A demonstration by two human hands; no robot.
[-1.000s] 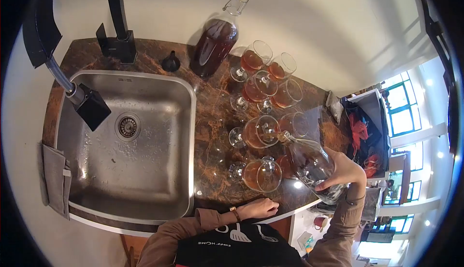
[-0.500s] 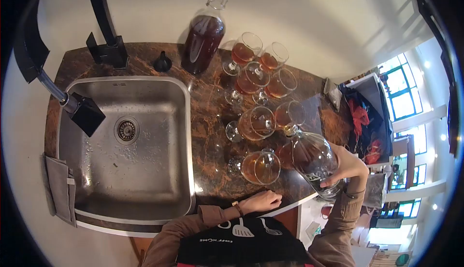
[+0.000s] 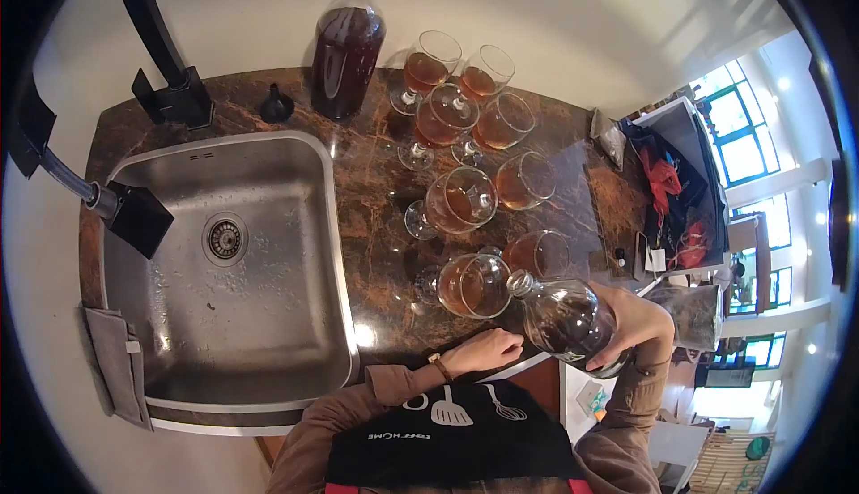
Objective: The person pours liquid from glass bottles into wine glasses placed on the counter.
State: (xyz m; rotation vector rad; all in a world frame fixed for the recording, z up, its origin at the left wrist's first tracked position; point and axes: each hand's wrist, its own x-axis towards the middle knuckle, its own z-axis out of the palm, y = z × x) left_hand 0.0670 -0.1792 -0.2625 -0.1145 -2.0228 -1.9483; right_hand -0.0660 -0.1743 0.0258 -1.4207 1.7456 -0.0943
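My right hand (image 3: 631, 324) is wrapped round the body of a clear glass bottle (image 3: 564, 317). The bottle is tilted, its open mouth near the front glasses. My left hand (image 3: 488, 351) rests on the counter's front edge with its fingers curled; whether anything is in them is hidden. Just beyond it stands a stemmed glass (image 3: 474, 285) of amber drink, with another glass (image 3: 537, 254) to its right. Several more such glasses stand behind, among them a middle glass (image 3: 461, 200) and a back glass (image 3: 429, 60).
A large swing-top bottle (image 3: 347, 60) of dark red liquid stands by the wall, near a small black funnel (image 3: 276, 105). At left are the steel sink (image 3: 242, 315), black faucet (image 3: 183, 100) and grey cloth (image 3: 118, 364). An open box (image 3: 684, 190) lies at right.
The clear bottle in my right hand has moved toward me, from the middle glasses to the front ones, and its neck now points less steeply. The view has shifted, and my left hand stays near the edge.
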